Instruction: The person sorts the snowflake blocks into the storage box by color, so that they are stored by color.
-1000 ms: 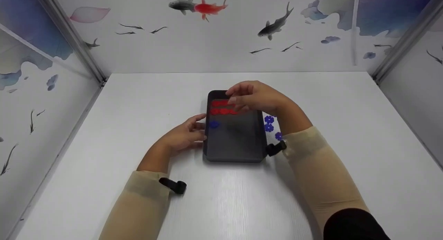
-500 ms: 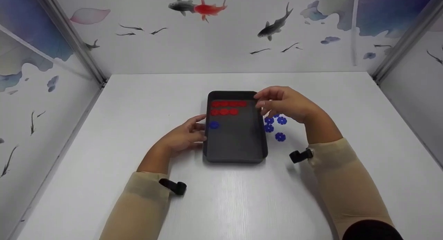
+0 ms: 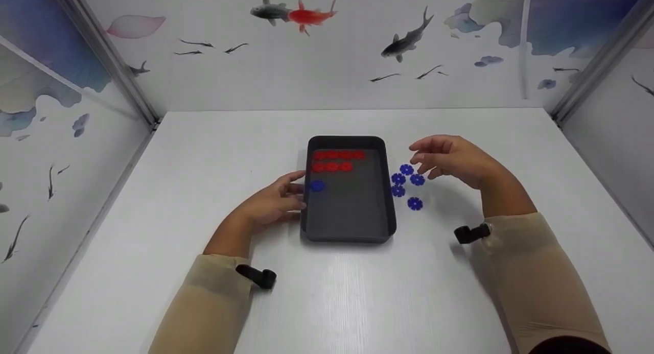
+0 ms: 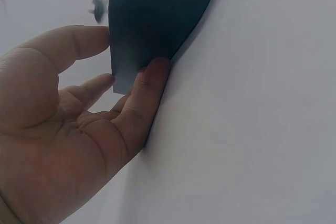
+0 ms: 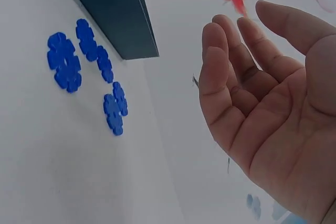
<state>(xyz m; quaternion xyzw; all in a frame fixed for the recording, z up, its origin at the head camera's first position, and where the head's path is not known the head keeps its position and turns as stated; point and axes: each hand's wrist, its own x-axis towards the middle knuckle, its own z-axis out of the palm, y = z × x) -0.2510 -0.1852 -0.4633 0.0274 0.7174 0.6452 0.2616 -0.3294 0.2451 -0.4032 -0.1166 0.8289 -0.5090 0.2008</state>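
Head cam shows a dark gray tray (image 3: 352, 211) sitting pretty much mid-table, flat on the white tabletop (image 3: 327, 298). Inside it, red flower-shaped pieces (image 3: 332, 167) make two rows at the far end, four in the farthest and three in the next. Nearer than those, by the left wall, lies a single blue piece (image 3: 317, 186). Just outside the tray's right side there's a loose little bunch of five blue discs (image 3: 415, 204), flat on the table. Left hand (image 3: 271, 206) is up against the tray's left side, fingers spread and touching the wall. Right hand (image 3: 454, 157) hangs near the far end of that blue bunch, fingers loosely bent, thumb apart from them. Both arms have beige sleeves (image 3: 219, 303), each with a black clip-like bit (image 3: 258, 277) by the wrist. Back wall (image 3: 327, 83) has painted fish on it.

Left wrist cam: same hand up close, fingertips resting on the tray's outer wall, one finger lying along its lower edge, the others spaced out, not wrapped round anything.

Right wrist cam: palm facing the lens, fingers relaxed and slightly curled, well apart from all five blue discs. The tray's corner pokes in up top, right beside them.
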